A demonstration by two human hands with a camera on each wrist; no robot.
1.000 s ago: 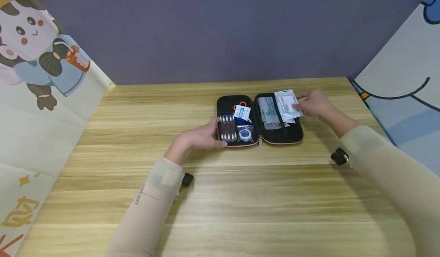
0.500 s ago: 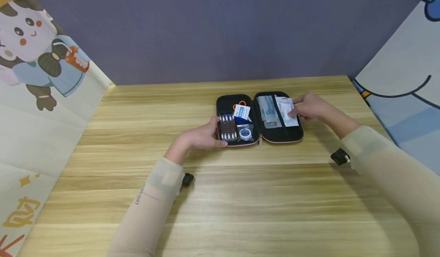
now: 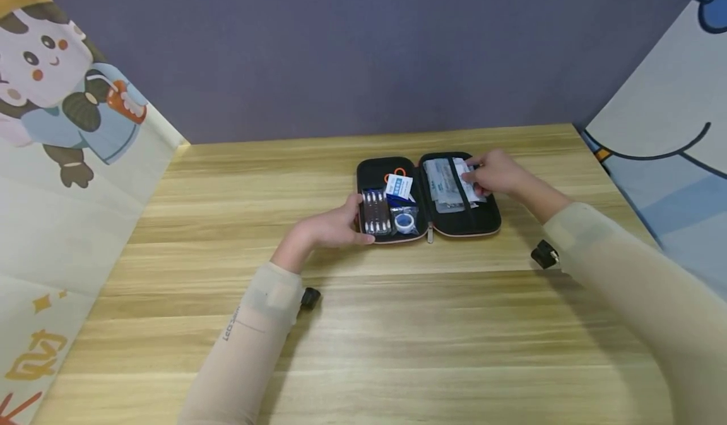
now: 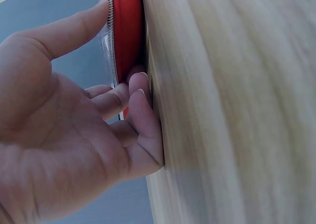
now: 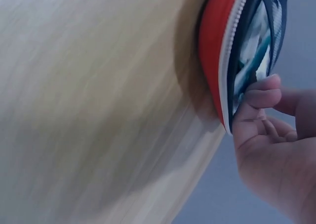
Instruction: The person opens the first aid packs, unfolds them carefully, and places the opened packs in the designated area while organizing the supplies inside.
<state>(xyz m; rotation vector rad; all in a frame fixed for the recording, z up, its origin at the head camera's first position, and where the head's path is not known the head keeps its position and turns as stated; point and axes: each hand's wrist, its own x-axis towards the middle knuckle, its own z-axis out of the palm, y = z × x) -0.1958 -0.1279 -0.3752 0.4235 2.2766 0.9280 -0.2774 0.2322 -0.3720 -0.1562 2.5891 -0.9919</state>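
Observation:
An unzipped first-aid case (image 3: 483,224) lies open on the table, red outside and black inside. My left hand (image 3: 335,226) grips its left edge; in the left wrist view the thumb is at the zipper and the fingers curl underneath. My right hand (image 3: 496,172) pinches a white packet (image 3: 469,191) in the right half, beside a black elastic strap (image 3: 460,185). Clear-wrapped packets (image 3: 440,182) lie left of the strap. The left half holds cotton swabs (image 3: 377,211), a wrapped tape roll (image 3: 405,223), a blue-and-white sachet (image 3: 399,186) and orange handle loops (image 3: 400,172). My right fingers partly hide the packet.
The wooden table (image 3: 363,336) meets a dark purple-grey panel (image 3: 363,52) at the back. Cartoon-printed panels stand at the left (image 3: 51,223) and right (image 3: 653,115). The zipper pull (image 3: 430,233) hangs at the case's front, by the fold.
The white packet has gone from lying over the right half's edge to sitting lower, in by the strap. My right hand has moved left with it. The left hand stays on the case.

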